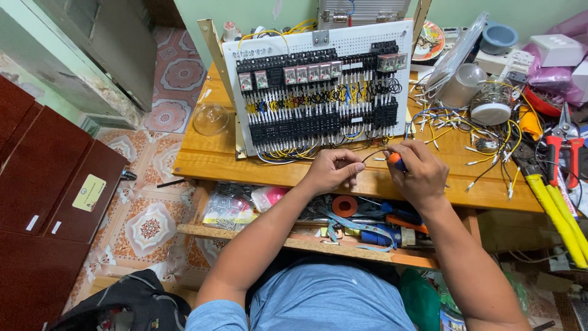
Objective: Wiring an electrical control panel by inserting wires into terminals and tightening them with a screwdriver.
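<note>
A white perforated panel stands tilted on the wooden table, packed with black terminal blocks, relays and yellow, blue and black wires. Just below its lower edge, my left hand pinches the end of a thin dark wire. My right hand is closed around a small tool with an orange and blue handle, its tip pointing at that wire end. Both hands hover close together over the table's front part.
Loose cut wires, clear plastic jars, red-handled cutters and a yellow-handled tool crowd the table's right side. A glass dome sits left of the panel. A shelf below holds tape, bags and tools. Dark cabinets stand left.
</note>
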